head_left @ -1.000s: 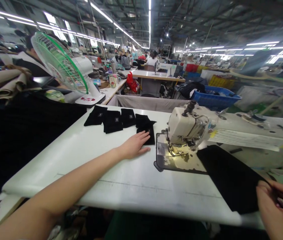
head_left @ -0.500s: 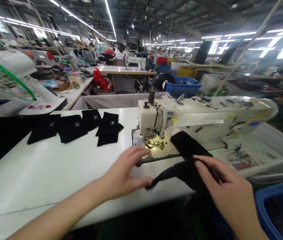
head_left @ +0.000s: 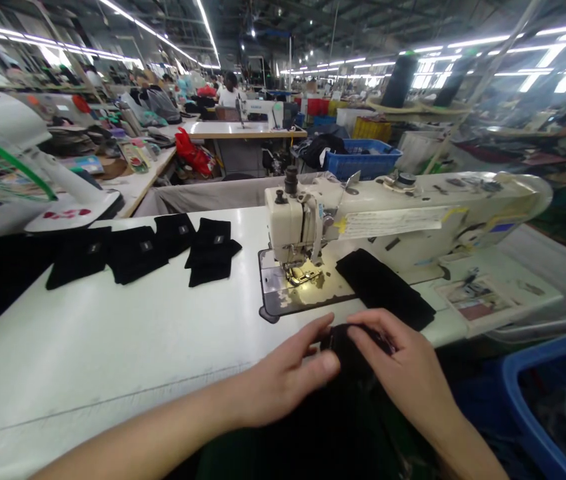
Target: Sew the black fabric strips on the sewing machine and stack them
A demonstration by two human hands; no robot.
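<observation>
Between my two hands, at the table's near edge, is a piece of black fabric (head_left: 350,347). My left hand (head_left: 293,373) pinches its left end between thumb and fingers. On the other side my right hand (head_left: 393,360) grips the upper right part. The fabric's lower portion blends into the dark area below. Just beyond stands a cream sewing machine (head_left: 290,230), its lit presser foot (head_left: 303,277) with no cloth under it. A folded black fabric stack (head_left: 385,287) lies right of the foot, partly on the machine bed.
Several black fabric pieces with small labels (head_left: 137,253) lie along the table's (head_left: 113,340) back left. A white fan with green rim (head_left: 7,160) stands at far left. To the right is a blue bin (head_left: 517,373); another blue basket (head_left: 363,160) sits behind the machine.
My left hand has moved right and closed on the fabric beside my right hand. The fabric has come off the folded stack toward me. The view has shifted slightly.
</observation>
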